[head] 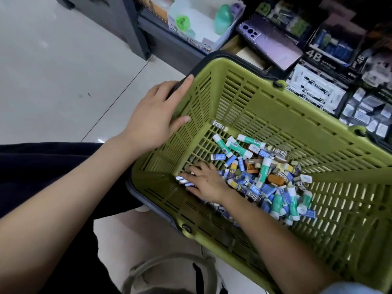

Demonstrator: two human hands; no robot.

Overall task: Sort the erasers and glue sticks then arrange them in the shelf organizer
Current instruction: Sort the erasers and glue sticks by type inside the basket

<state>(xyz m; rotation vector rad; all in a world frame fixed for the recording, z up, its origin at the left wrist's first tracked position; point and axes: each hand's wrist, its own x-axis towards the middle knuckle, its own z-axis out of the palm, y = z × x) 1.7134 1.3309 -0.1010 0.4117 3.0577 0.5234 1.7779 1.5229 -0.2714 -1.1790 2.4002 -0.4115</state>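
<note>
Pale floor tiles [53, 60] fill the view from 9 to 11 o'clock on my feed, and the shelf organizer [331, 85] runs across 1 to 2 o'clock, its dark compartments packed with small boxed stock, some marked 4B. On it lies a purple phone [273, 41], back up, at about 1 o'clock. At 12 o'clock is a white carton [228, 33] holding a few green items.

Most of the lower right is taken by a green basket [318, 124], tilted. I see the left hand [152, 117] at 10 o'clock of the basket, gripping its side wall: the thumb is inside against the slats, and the fingers go over the rim onto the dark handle [180, 85].

On the basket floor, from centre toward 5 o'clock, erasers [218, 156] in blue and dark sleeves lie mixed with green-and-white glue sticks [265, 169] in one loose heap. The right hand [209, 181] reaches in at the heap's 9 o'clock edge, fingers spread and fairly straight, pressing on a few small erasers in the corner, not closed round any.
</note>
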